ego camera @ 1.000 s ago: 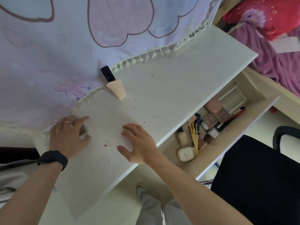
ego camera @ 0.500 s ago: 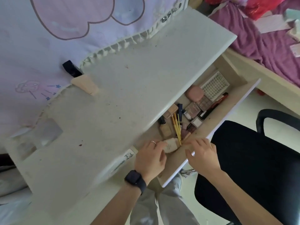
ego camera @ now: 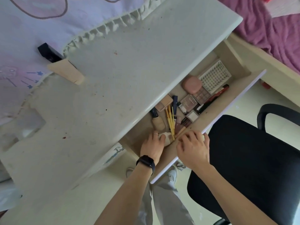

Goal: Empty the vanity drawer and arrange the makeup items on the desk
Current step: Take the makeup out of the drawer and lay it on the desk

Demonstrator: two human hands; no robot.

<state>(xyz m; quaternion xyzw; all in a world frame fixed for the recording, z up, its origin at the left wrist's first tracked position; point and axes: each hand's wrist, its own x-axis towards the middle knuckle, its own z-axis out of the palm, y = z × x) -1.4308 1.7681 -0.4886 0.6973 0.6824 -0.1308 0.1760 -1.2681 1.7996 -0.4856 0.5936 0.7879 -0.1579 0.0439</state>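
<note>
The open vanity drawer [ego camera: 227,109] sticks out under the white desk [ego camera: 129,62] and holds several makeup items: a pink compact [ego camera: 191,84], eyeshadow palettes [ego camera: 189,101], yellow sticks [ego camera: 170,120], a foundation bottle [ego camera: 158,123] and a red-and-black pen [ego camera: 217,93]. My left hand [ego camera: 152,144] reaches into the drawer's near end and grips a cream bottle [ego camera: 167,138], partly hiding it. My right hand [ego camera: 193,146] curls its fingers over the drawer's front rim. A beige tube with a black cap [ego camera: 65,71] lies on the desk.
A white grid tray [ego camera: 215,77] sits at the drawer's far end. A black office chair [ego camera: 251,159] stands right against the drawer front. A printed cloth [ego camera: 32,21] covers the desk's back. A bed with a purple blanket [ego camera: 276,30] is at the upper right.
Both hands left the desk top and came down to the drawer's near end. The left hand closed round the cream bottle; the right hand settled on the drawer front.
</note>
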